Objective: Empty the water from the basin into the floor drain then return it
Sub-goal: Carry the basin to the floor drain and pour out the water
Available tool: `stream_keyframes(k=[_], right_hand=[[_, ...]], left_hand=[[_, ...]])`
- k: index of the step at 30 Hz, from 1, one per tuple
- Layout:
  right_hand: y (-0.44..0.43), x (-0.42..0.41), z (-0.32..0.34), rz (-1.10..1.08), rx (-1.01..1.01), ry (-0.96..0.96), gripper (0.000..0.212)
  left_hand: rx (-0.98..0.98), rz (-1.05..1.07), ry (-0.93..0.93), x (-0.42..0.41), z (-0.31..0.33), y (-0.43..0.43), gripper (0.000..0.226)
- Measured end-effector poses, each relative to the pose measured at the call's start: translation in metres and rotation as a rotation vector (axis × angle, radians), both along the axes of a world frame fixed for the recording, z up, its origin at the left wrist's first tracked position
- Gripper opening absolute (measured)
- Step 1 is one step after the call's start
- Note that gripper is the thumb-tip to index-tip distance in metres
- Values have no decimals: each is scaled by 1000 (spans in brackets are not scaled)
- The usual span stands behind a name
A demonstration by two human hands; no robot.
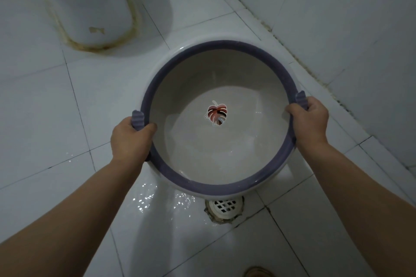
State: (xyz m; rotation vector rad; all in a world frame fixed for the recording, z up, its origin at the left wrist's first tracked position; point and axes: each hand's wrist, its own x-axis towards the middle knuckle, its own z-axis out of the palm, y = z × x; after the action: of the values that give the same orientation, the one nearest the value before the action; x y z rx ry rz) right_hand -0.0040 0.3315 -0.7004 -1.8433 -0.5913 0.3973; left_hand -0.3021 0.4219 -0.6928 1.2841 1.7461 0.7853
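Observation:
A round white basin (pixel 216 87) with a purple rim and a leaf picture on its bottom is held above the tiled floor. A little water lies in its near side. My left hand (pixel 130 139) grips the left purple handle, and my right hand (pixel 309 122) grips the right handle. The white floor drain (pixel 225 208) with a grid cover sits just below the basin's near edge, partly hidden by it. Water glistens on the tiles left of the drain.
The base of a white toilet (pixel 74 4) with a stained seam stands at the upper left. A tiled wall (pixel 360 29) runs along the right side. A brown shoe tip (pixel 256 272) shows at the bottom edge.

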Motion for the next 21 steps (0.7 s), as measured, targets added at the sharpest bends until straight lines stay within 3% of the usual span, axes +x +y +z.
stream_keyframes(k=[21], right_hand=[[-1, 1, -1, 7, 5, -1, 30]], left_hand=[[-4, -11, 14, 2, 9, -5, 14]])
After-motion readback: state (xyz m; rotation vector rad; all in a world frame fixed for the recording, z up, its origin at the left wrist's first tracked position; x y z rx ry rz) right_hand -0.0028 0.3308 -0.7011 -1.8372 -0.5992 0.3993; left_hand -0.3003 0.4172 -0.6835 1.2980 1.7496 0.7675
